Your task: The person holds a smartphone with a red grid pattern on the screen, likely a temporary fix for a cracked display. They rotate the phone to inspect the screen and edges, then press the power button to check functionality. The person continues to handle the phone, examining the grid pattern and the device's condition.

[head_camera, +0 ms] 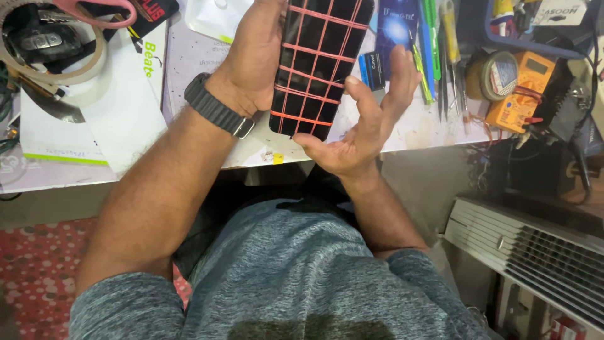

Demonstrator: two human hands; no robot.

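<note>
My left hand (251, 60) holds a black phone (318, 63) upright above the desk edge, gripping its left side. Thin red bands cross the phone's dark face in a grid. A dark watch strap (217, 107) sits on that wrist. My right hand (368, 116) is just right of and below the phone, palm turned toward it, fingers spread and bent, with the thumb near the phone's bottom corner. It grips nothing.
The white desk (189, 56) carries a roll of tape (53, 47), white boxes (119, 107), a small blue card (372, 69), tweezers and screwdrivers (440, 56), an orange multimeter (519, 91) and a blue tray (535, 25). A white grille unit (528, 252) stands at the lower right.
</note>
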